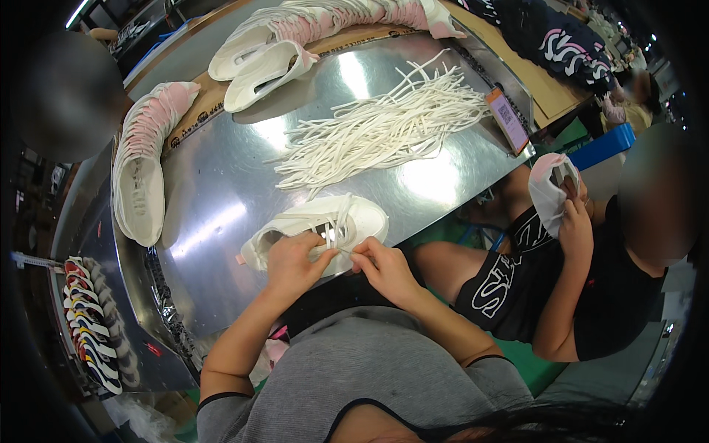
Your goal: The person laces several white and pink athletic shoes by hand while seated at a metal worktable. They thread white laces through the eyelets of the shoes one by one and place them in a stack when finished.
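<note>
Heaped white laces (377,133) spread across a gleaming metal worktop (214,170).
The laces lie toward two o'clock; nested pink-and-white uppers (139,181) line nine o'clock and twelve, an orange-edged panel (508,122) sits at three, and a white shoe upper (301,221) rests at six.

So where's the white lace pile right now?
In the head view, the white laces lie right of centre on the metal table, just beyond the nearest white shoe.

The left hand (299,262) hides part of a white shoe (309,221); nested shoes (321,26) meet the top edge, cropped; a co-worker's head (657,193) is blurred.
</note>
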Available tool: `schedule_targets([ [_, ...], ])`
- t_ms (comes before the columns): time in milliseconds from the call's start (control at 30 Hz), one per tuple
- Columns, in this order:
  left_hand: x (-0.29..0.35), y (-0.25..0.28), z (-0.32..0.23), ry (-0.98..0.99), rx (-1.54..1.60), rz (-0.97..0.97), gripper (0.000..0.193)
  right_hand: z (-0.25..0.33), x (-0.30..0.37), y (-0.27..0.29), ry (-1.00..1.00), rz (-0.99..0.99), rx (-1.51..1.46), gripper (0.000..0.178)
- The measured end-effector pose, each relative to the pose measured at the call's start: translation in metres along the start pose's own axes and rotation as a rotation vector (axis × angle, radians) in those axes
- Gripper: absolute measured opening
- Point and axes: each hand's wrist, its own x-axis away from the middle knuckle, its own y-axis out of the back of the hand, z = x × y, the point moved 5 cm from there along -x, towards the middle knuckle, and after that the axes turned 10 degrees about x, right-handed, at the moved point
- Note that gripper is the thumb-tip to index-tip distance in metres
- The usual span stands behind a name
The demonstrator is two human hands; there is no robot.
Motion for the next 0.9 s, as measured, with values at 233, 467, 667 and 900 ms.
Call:
schedule_targets([
  [233,0.014,-0.002,-0.003,-0.044,0.112,0.045,0.02,-0.006,-0.003,-0.02,-0.244,0.052,-0.398,0.015],
  [467,0.02,0.0,-0.018,-0.178,0.075,0.035,0.016,0.004,-0.018,-0.042,-0.146,-0.09,-0.185,0.022],
  [667,0.032,0.018,-0.019,-0.269,-0.141,-0.096,0.016,0.011,0.018,0.03,0.09,-0.068,0.17,0.023],
  [900,0.033,0.013,-0.026,-0.406,-0.174,-0.161,0.013,0.091,-0.016,0.028,0.593,-0.094,0.304,0.029],
])
